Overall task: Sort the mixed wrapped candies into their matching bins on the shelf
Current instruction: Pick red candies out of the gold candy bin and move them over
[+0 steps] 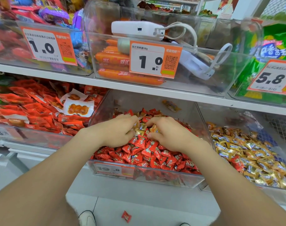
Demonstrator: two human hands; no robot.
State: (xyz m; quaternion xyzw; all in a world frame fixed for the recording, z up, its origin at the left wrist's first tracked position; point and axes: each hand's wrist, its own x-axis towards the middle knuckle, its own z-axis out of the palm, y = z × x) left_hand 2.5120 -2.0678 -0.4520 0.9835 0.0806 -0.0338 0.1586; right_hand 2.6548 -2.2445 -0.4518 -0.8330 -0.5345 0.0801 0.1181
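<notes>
A clear middle bin [202,180] on the lower shelf holds a heap of red wrapped candies [148,154] with a few gold ones [141,128] mixed in near the top. Both hands are down in this heap, close together. My left hand [118,130] has its fingers curled around gold candies. My right hand [168,133] pinches a gold candy [153,128] at its fingertips. To the right, a second clear bin [209,131] is filled with gold wrapped candies [253,154], with a couple of red ones [237,163] among them.
Left of the middle bin lies a bin of red snack packets [33,110]. The upper shelf carries bins with orange sausages [116,62], a white power bank [137,31] with cable, and green bags [276,46]. One red candy [126,216] lies on the floor beside my shoe [86,217].
</notes>
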